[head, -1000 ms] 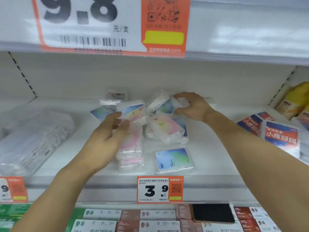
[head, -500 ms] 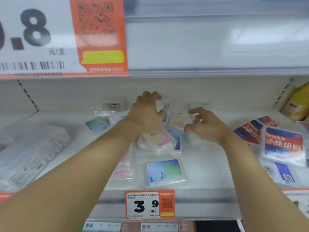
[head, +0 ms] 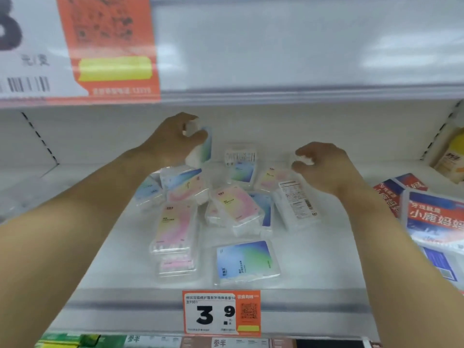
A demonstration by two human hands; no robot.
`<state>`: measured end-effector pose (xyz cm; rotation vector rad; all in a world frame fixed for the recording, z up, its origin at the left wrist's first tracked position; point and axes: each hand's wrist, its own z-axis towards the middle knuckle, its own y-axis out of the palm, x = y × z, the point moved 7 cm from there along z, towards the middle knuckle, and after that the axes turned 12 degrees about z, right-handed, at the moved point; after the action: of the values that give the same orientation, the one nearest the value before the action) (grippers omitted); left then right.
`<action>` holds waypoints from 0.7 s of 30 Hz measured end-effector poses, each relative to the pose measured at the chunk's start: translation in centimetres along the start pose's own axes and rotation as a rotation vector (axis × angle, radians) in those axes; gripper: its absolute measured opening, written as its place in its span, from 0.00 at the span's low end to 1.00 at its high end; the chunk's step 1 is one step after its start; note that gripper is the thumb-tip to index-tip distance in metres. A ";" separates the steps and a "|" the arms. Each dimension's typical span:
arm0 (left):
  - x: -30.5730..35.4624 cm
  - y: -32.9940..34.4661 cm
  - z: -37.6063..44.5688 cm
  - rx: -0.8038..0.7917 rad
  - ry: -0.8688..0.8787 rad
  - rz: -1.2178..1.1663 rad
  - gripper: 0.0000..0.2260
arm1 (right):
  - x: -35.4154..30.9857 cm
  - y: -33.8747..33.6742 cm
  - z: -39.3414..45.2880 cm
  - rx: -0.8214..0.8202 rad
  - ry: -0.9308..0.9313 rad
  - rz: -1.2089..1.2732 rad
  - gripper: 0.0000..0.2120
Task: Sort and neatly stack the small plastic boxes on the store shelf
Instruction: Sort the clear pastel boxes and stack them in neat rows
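Observation:
Several small clear plastic boxes with pastel labels lie jumbled on the white shelf. My left hand is raised at the back left and grips a box with a blue-green label, held on edge above the pile. My right hand is at the back right, fingers curled round a small clear box, mostly hidden. A pink-label box lies on a short stack at front left. A blue-green box lies flat at the front. A box with its barcode side up leans below my right hand.
Larger red-and-blue packets crowd the shelf's right side, with a yellow pack behind them. Clear bagged goods sit blurred at far left. An orange 3.9 price tag hangs on the shelf edge. The upper shelf rail overhangs closely.
My left hand has lifted a blue-green box up off the pile at the back left. My right hand has closed on a small box at the back right. The camera has tilted down.

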<state>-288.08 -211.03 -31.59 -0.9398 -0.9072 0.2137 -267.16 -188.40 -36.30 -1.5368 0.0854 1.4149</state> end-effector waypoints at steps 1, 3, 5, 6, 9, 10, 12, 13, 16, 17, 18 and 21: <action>-0.3 -0.4 -0.5 0.007 0.021 0.036 0.22 | 0.2 -0.6 1.0 0.054 -0.017 -0.080 0.17; -0.7 -0.8 -1.3 0.011 0.064 0.112 0.23 | 1.6 -0.9 3.3 0.036 0.089 -0.172 0.22; -1.1 -0.7 -2.0 -0.017 0.087 0.155 0.23 | 3.2 0.2 4.6 -0.136 0.213 -0.279 0.31; -1.2 -0.6 -2.3 -0.034 0.098 0.181 0.23 | 3.8 0.9 4.8 -0.219 0.227 -0.341 0.34; -1.6 -0.3 -2.9 -0.080 0.132 0.182 0.23 | 4.7 1.3 5.5 -0.189 0.154 -0.413 0.28; -1.6 -0.4 -3.1 -0.084 0.143 0.165 0.23 | 4.5 1.0 5.6 -0.144 0.107 -0.386 0.23; -1.8 -0.8 -3.3 -0.060 0.139 0.125 0.23 | 3.5 0.4 5.1 -0.101 0.041 -0.344 0.15; -1.9 -1.1 -3.3 -0.030 0.120 0.105 0.23 | 2.9 0.0 4.7 -0.075 0.035 -0.297 0.14; -2.5 -2.3 -3.4 0.078 0.039 0.012 0.23 | 1.1 -1.3 3.2 0.030 0.061 -0.093 0.20; -2.7 -2.6 -3.5 0.114 0.026 -0.034 0.23 | 0.3 -1.5 2.6 0.055 0.053 -0.026 0.22; -2.8 -2.9 -3.5 0.150 0.022 -0.076 0.23 | -0.6 -1.5 2.0 0.068 0.037 0.029 0.22; -2.6 -3.1 -3.5 0.204 0.038 -0.188 0.23 | -3.2 -0.1 0.0 0.040 -0.045 0.080 0.17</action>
<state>-287.71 -216.36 -31.59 -0.6632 -0.9141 0.1241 -268.13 -190.10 -33.71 -1.4824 0.1483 1.5009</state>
